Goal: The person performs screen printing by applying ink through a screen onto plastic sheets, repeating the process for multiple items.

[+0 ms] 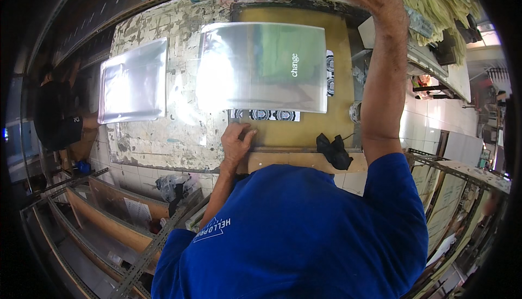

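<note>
Clear plastic sheet laid over a printed piece on the counter

The sheet [263,65] is steadied at 6 o'clock by the left hand [237,142], fingers pressed flat, nothing grasped; the right hand's state cannot be told, its arm [383,76] raised at 1 o'clock.

A clear plastic bag [263,65] lies flat mid-table, green showing through it. Beneath its near and right edges peeks a sheet of round black-and-white stickers [265,115]. To the left lies a stack of clear bags [133,80], shiny and rectangular.
</note>
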The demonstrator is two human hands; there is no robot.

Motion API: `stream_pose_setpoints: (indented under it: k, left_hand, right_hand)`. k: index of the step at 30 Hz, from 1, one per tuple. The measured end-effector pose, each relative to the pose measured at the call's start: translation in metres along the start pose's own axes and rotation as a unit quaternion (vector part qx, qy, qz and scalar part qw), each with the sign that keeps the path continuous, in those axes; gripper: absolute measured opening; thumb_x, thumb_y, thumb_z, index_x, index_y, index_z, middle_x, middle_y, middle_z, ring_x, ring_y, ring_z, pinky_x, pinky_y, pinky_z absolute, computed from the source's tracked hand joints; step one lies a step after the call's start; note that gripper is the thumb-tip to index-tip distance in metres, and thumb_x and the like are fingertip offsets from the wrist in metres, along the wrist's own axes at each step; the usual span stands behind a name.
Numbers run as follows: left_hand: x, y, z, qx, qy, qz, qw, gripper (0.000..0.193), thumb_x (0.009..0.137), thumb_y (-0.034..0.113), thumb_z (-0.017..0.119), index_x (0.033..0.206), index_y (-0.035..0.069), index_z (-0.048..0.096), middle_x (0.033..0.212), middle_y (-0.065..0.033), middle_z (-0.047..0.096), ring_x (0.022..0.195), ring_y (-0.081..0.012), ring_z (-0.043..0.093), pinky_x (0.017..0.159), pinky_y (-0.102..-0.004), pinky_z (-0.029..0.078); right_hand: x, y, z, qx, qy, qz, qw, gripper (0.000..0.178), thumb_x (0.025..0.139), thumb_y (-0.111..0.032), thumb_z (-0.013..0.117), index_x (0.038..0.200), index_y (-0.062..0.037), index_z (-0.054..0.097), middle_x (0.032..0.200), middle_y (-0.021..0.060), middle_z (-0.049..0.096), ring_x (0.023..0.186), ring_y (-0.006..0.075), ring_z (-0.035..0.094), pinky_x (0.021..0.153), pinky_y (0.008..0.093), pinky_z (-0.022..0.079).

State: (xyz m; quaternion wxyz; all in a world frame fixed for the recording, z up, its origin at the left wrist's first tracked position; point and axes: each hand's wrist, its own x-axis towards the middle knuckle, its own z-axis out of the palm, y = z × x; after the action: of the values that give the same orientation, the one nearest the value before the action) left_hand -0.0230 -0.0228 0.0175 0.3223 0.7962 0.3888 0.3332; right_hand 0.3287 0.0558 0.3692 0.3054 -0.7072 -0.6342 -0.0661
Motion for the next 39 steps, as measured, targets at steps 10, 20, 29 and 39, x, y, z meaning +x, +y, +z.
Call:
stream_pose_setpoints:
  k: [10,20,29,39]
  left_hand:
    - [0.001,-0.005,0.006,0.033,-0.008,0.020,0.999,0.022,0.076,0.017,0.087,0.088,0.006,0.072,0.077,-0.0098,0.064,0.072,-0.0299,0.063,0.063,-0.0390,0.050]
    - [0.000,-0.007,0.007,0.045,-0.004,0.023,0.999,0.021,0.076,0.018,0.086,0.087,0.007,0.072,0.077,-0.0091,0.064,0.072,-0.0300,0.062,0.063,-0.0392,0.050]
    - [0.002,-0.006,0.007,0.045,-0.001,0.028,0.999,0.021,0.076,0.015,0.086,0.087,0.006,0.071,0.077,-0.0095,0.065,0.072,-0.0308,0.063,0.063,-0.0399,0.050]
    - [0.002,-0.005,0.007,0.038,-0.002,0.022,0.999,0.020,0.076,0.014,0.085,0.087,0.005,0.071,0.078,-0.0103,0.065,0.073,-0.0309,0.063,0.064,-0.0398,0.051]
  right_hand:
    - [0.001,0.001,-0.004,-0.068,0.052,-0.019,0.996,0.046,0.080,-0.045,0.077,0.092,-0.0004,0.077,0.081,0.0176,0.073,0.080,0.0341,0.070,0.076,0.0430,0.055]
    - [0.013,-0.003,-0.015,-0.035,-0.037,0.017,0.999,0.043,0.081,-0.045,0.075,0.082,-0.0027,0.076,0.066,0.0095,0.070,0.061,0.0242,0.065,0.063,0.0378,0.053]
    - [0.017,0.012,-0.003,-0.036,0.027,-0.035,0.998,0.045,0.081,-0.048,0.076,0.082,-0.0029,0.077,0.066,0.0091,0.070,0.060,0.0230,0.066,0.063,0.0355,0.054]
    - [0.017,0.009,-0.006,-0.028,0.007,-0.022,0.999,0.046,0.084,-0.048,0.075,0.078,-0.0023,0.075,0.062,0.0066,0.066,0.055,0.0189,0.059,0.057,0.0349,0.048]
